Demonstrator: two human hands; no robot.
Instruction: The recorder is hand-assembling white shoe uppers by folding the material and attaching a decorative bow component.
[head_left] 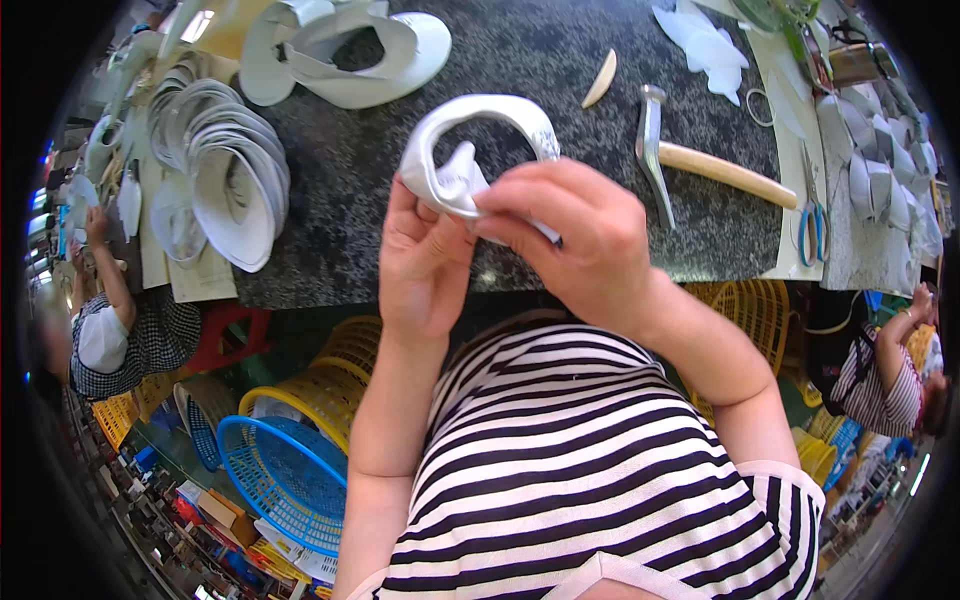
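Observation:
Both hands hold a white shoe upper above the near edge of the dark speckled table. Its collar curves round in a ring, with the tongue folded inside. My left hand is closed on the near left edge, thumb on the outside. The fingertips of my right hand pinch the near right edge close beside the left thumb; whatever lies between them is hidden. To the right rests a hammer with a wooden handle and a long metal head. A small pale curved tool lies beyond my right hand.
Stacked white uppers stand at the left, with more loose white uppers at the back. Blue-handled scissors and white cut pieces lie at the right. Below the table are blue and yellow baskets. People work on both sides.

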